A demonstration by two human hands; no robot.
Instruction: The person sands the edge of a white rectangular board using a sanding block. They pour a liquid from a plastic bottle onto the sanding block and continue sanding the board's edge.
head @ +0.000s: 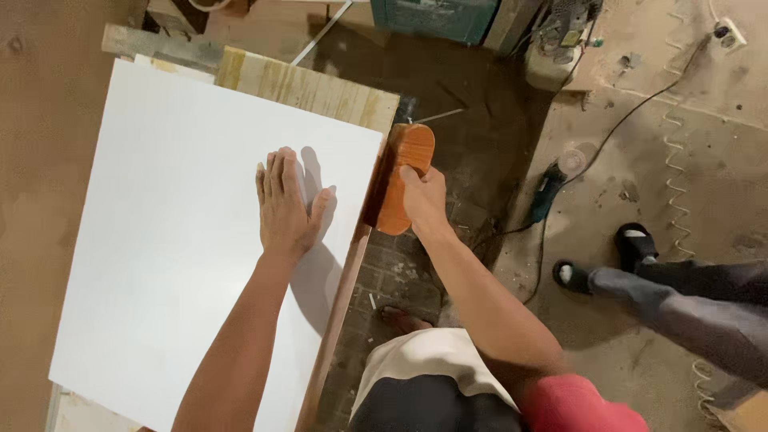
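A large white board [160, 240] lies flat in front of me, its brown right edge running down toward my body. My left hand [285, 204] rests palm down on the board near that edge, fingers together and pointing away. My right hand [424, 200] grips an orange wooden block [404, 164] with rounded ends, pressed against the board's right edge near the far corner.
A pale wooden panel [312, 88] lies under the board at the far side. An angle grinder [548, 190] with its cable lies on the dusty floor to the right. Another person's legs in dark sandals [640, 272] stand at right. A green machine [432, 18] is at the top.
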